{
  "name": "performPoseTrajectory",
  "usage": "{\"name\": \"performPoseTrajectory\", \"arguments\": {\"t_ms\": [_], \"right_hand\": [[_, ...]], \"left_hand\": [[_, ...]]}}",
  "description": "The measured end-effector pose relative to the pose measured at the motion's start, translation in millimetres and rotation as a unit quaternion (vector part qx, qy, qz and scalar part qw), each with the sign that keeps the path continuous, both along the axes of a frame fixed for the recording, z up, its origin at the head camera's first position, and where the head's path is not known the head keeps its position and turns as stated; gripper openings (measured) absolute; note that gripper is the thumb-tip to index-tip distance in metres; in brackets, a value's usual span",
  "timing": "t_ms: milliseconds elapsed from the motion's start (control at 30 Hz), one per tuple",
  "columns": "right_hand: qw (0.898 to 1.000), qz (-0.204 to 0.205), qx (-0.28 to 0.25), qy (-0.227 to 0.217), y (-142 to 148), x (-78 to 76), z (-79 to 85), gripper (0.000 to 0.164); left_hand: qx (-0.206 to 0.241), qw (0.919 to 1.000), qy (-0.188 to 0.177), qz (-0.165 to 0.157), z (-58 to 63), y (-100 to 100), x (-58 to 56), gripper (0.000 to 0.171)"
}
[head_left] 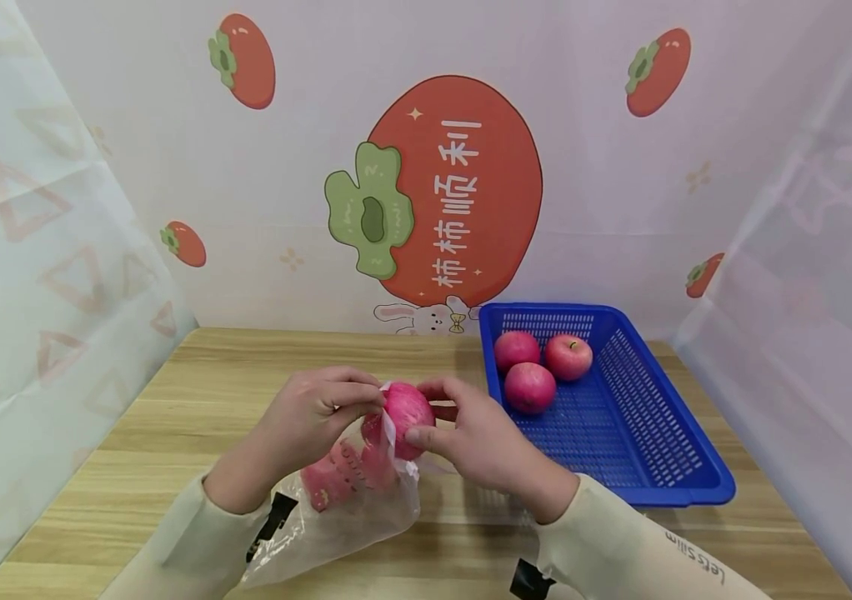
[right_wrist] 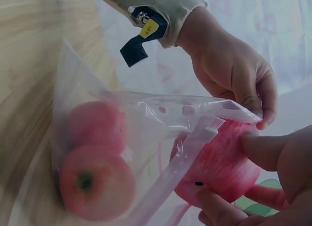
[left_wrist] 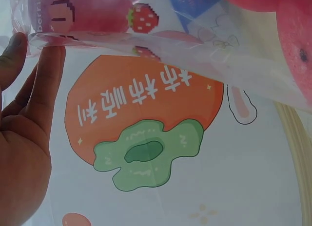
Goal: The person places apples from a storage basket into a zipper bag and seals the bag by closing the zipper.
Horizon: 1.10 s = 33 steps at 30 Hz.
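Note:
A clear plastic bag (head_left: 366, 525) with a zip-style strip at its mouth lies on the table, printed with strawberries. Two apples (right_wrist: 97, 182) show inside it in the right wrist view. My left hand (head_left: 318, 417) pinches the edge of the bag's mouth between thumb and fingers. A pinkish-red apple (head_left: 411, 417) sits partly within that mouth, and my right hand (head_left: 482, 433) grips it with thumb and fingers around its side. In the right wrist view the bag's strip crosses over this apple's surface.
A blue plastic basket (head_left: 598, 454) with perforated sides stands to the right, holding a group of three apples (head_left: 530, 388) at its back left. The wooden table (head_left: 193, 417) reaches back to a patterned cloth wall (head_left: 591, 200), with cloth at both sides.

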State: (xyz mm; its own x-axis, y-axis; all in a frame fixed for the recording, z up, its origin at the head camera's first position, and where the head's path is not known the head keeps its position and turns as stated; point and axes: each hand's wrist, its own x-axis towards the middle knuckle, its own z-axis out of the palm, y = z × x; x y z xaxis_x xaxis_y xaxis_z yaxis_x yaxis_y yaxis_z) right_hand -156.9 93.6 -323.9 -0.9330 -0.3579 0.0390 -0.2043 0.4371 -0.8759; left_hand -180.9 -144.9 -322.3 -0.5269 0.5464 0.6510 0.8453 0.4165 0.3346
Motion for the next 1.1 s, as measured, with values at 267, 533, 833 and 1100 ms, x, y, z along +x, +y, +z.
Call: {"name": "performPoseTrajectory", "arguments": {"t_ms": [267,533,833,1100], "right_hand": [[0.996,0.037,-0.042,-0.072,0,1.8,-3.2,0.04],[0.986,0.097,-0.073,-0.113,4,8.4,-1.5,0.032],[0.986,0.099,-0.078,-0.113,11,6.9,-0.6,0.035],[0.991,0.077,-0.056,-0.09,30,-0.1,6.4,0.027]], "left_hand": [[0.009,0.9997,0.019,0.012,0.7,-1,0.3,0.022],[0.043,0.9969,0.062,0.02,2.1,-2,-1.1,0.021],[0.052,0.9953,0.078,0.023,5.0,-3,-1.2,0.021],[0.044,0.9937,0.086,0.057,6.4,-3,-4.2,0.018]]}}
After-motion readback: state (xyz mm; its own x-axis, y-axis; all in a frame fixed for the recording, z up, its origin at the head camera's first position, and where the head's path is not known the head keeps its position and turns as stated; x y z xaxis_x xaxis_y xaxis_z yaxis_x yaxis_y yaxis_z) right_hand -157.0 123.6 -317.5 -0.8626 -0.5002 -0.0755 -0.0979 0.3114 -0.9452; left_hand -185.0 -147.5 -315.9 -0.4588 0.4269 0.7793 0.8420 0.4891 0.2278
